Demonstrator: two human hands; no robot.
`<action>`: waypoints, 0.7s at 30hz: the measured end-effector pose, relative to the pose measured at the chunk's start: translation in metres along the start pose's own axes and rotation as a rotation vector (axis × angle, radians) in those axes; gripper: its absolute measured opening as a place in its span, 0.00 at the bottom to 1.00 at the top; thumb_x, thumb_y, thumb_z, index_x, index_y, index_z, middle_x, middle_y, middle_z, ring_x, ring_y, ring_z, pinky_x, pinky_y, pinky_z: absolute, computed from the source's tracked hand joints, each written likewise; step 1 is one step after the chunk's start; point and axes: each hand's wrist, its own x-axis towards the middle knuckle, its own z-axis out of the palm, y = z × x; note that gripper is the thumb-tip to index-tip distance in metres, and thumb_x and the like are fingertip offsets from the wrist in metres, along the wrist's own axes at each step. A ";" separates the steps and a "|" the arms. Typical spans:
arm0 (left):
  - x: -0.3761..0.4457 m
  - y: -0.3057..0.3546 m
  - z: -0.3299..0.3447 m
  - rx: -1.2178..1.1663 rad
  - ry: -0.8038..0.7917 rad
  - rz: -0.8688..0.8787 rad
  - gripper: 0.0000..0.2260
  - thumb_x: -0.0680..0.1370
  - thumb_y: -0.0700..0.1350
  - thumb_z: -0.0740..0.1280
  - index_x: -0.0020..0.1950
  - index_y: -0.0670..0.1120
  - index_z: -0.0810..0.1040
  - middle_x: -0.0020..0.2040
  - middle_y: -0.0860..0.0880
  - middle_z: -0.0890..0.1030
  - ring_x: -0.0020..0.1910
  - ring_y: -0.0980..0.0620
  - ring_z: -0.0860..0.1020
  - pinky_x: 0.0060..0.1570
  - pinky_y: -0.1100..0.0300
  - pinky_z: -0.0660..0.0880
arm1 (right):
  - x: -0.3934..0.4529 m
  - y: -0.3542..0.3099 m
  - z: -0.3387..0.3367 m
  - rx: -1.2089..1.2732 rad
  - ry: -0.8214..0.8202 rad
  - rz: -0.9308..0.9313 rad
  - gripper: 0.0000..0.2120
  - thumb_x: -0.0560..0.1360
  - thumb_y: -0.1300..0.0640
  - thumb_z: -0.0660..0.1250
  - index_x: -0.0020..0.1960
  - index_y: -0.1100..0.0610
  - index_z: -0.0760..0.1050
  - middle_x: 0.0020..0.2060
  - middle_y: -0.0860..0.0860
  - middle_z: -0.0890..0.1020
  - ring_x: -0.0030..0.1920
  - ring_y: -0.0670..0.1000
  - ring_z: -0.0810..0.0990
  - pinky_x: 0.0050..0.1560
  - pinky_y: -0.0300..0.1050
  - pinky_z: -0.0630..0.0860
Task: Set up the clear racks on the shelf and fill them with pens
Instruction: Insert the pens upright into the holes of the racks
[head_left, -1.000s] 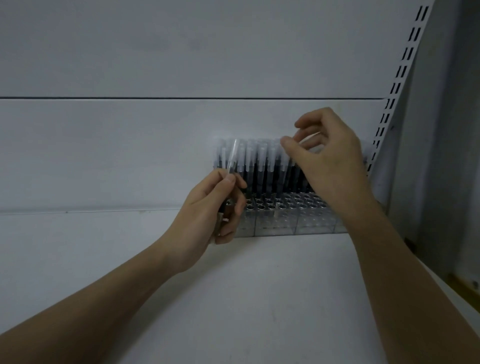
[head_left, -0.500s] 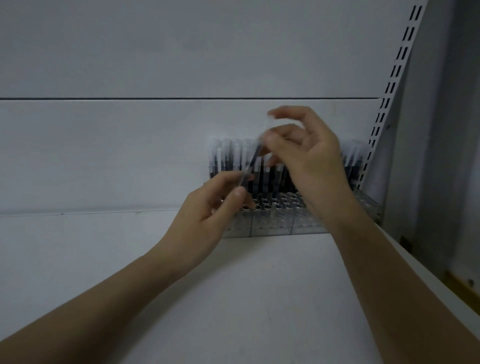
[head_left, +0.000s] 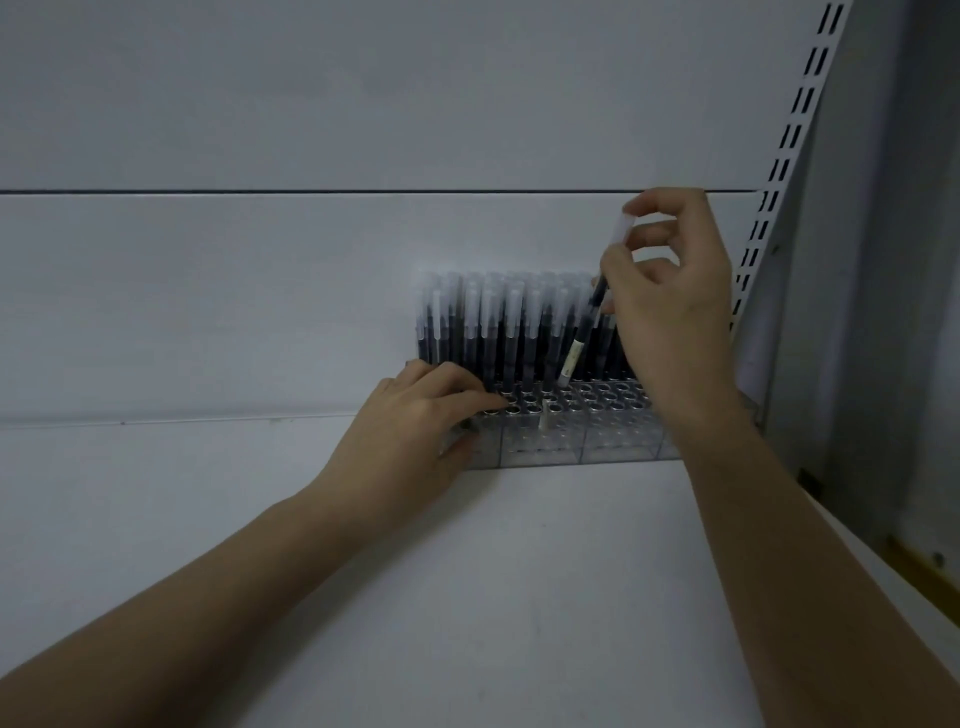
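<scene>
A row of clear racks (head_left: 597, 447) stands at the back of the white shelf (head_left: 519, 597). Its rear rows hold several dark pens with frosted caps (head_left: 498, 332); the front holes are open. My right hand (head_left: 670, 312) pinches one pen (head_left: 584, 332) near its cap. That pen is tilted, with its pale lower end just above the rack's middle holes. My left hand (head_left: 410, 431) grips the rack's front left corner, fingers curled over the top and thumb on the front face. Something dark shows under its fingers; I cannot tell what it is.
A white back panel (head_left: 260, 312) rises right behind the racks. A slotted white upright (head_left: 795, 130) runs along the right, close to my right hand. The shelf's right edge drops off at the lower right, beside a yellowish strip (head_left: 930, 577).
The pen passed from my left hand to my right hand, which lifted it and swung it right over the rack. My left hand dropped onto the rack's front left corner.
</scene>
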 end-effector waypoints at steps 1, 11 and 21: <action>0.000 0.000 0.000 -0.002 0.006 0.000 0.20 0.71 0.36 0.75 0.60 0.50 0.82 0.54 0.51 0.81 0.49 0.45 0.77 0.43 0.45 0.77 | 0.000 0.001 0.000 -0.018 -0.005 -0.002 0.09 0.79 0.62 0.65 0.58 0.54 0.72 0.42 0.45 0.77 0.37 0.55 0.80 0.36 0.50 0.80; 0.001 0.000 0.001 -0.010 0.018 -0.009 0.21 0.70 0.34 0.75 0.60 0.50 0.83 0.53 0.51 0.81 0.48 0.45 0.77 0.42 0.45 0.77 | 0.002 0.010 0.004 -0.090 -0.089 0.027 0.11 0.77 0.64 0.65 0.56 0.52 0.72 0.41 0.45 0.76 0.34 0.42 0.77 0.32 0.32 0.71; 0.001 -0.001 0.003 -0.006 0.035 -0.004 0.20 0.70 0.36 0.76 0.59 0.51 0.83 0.53 0.51 0.81 0.48 0.46 0.77 0.42 0.44 0.77 | 0.001 0.017 0.005 -0.225 -0.258 0.036 0.10 0.75 0.64 0.66 0.53 0.53 0.72 0.41 0.47 0.75 0.32 0.43 0.71 0.35 0.37 0.71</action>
